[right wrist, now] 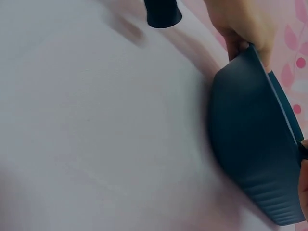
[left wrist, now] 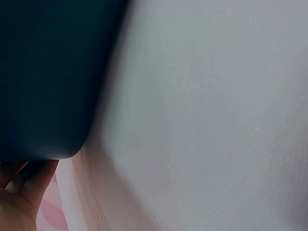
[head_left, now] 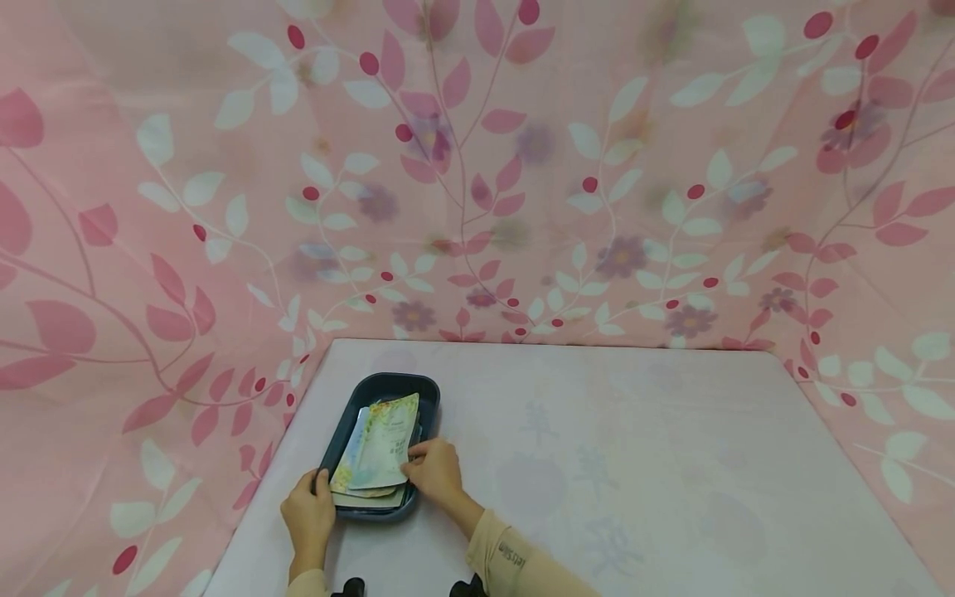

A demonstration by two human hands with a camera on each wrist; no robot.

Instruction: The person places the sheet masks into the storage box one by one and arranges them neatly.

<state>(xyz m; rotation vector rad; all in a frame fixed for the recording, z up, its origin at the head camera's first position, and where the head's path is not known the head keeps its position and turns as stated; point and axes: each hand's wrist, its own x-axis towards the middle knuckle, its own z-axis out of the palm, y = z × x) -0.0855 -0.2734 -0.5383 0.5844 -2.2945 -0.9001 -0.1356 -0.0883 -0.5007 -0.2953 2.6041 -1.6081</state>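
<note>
A dark blue-green plastic basket [head_left: 391, 383] sits toward the left of the white table, with several flat printed packets inside. On top lies a pale green and yellow packet [head_left: 384, 452], its upper end overlapping the basket's far part. My left hand [head_left: 309, 516] grips the near left rim; the right wrist view shows those fingers [right wrist: 240, 24] hooked over the edge. From the right side, my right hand [head_left: 438, 473] reaches over the rim and pinches the top packet's right edge between thumb and fingers. In the left wrist view the basket's side [left wrist: 48, 77] hides most of the left hand [left wrist: 19, 204].
The white table [head_left: 634, 448] stretches to the right of the basket. A pink floral cloth [head_left: 492, 166] hangs behind the table and at both sides. Two dark rounded objects [head_left: 354, 587] show at the bottom edge of the head view.
</note>
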